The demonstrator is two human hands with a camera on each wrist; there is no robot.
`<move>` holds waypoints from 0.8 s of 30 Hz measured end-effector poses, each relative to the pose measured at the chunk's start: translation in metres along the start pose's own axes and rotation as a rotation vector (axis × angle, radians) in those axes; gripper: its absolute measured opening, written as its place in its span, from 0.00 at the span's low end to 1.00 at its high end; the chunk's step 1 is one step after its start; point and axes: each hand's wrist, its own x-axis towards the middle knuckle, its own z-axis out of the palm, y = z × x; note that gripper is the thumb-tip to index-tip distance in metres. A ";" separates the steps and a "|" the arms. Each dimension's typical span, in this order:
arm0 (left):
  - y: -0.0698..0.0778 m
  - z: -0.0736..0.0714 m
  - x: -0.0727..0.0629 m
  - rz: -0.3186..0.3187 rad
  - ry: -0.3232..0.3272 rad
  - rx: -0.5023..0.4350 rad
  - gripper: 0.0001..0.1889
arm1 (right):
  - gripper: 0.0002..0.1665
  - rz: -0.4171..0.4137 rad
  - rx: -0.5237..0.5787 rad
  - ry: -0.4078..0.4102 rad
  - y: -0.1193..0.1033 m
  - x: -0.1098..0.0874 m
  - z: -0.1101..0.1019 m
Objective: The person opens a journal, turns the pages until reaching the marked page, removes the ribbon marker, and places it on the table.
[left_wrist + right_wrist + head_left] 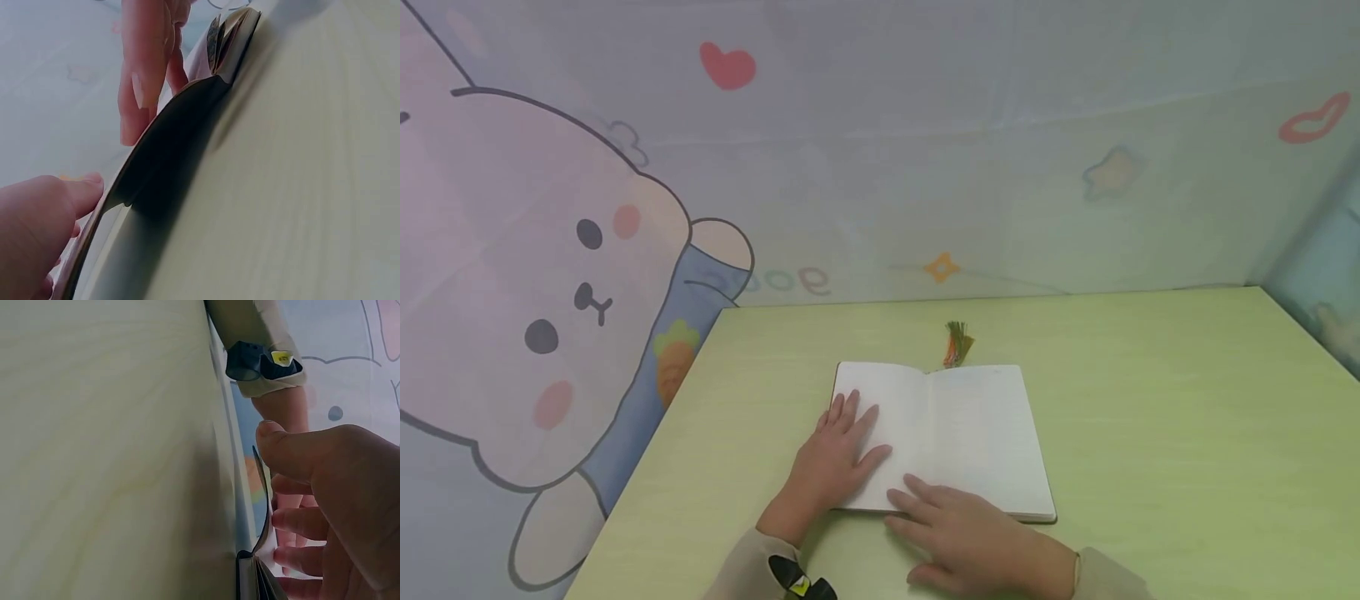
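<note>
An open notebook [985, 437] with white pages lies on the table. My left hand [833, 457] rests on its left page, fingers spread and pointing away from me. At the bottom edge near the spine, my right hand [973, 537] reaches leftward with fingers extended; its upper fingertips touch the lower part of the left page. In the left wrist view, the dark cover [169, 137] curves up off the tabletop and casts a shadow. The right wrist view shows the notebook's spine edge [245, 575] and the bent left side rising from it.
A green and orange tassel [956, 345] extends past the notebook's top edge. The pale green table [1165, 433] meets a printed cloth backdrop [910, 167] with a cartoon animal on the left. A black device [801, 579] is strapped at my left sleeve.
</note>
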 end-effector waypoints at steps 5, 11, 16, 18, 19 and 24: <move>-0.002 0.002 -0.001 -0.020 -0.036 -0.034 0.32 | 0.31 0.029 -0.007 -0.029 0.001 0.001 -0.002; -0.003 0.005 -0.002 -0.043 -0.084 -0.067 0.33 | 0.29 0.059 -0.001 0.018 0.005 -0.002 -0.005; -0.006 0.012 -0.002 -0.039 -0.129 -0.038 0.34 | 0.26 0.050 -0.017 0.096 0.010 -0.006 -0.003; -0.006 0.015 -0.002 -0.030 -0.139 -0.014 0.34 | 0.25 0.050 -0.012 0.111 0.011 -0.007 -0.003; -0.006 0.016 -0.002 -0.027 -0.145 -0.003 0.34 | 0.25 0.053 -0.008 0.116 0.012 -0.007 -0.003; -0.007 0.016 -0.001 -0.006 -0.172 0.037 0.34 | 0.24 0.094 0.018 0.152 0.016 -0.009 -0.005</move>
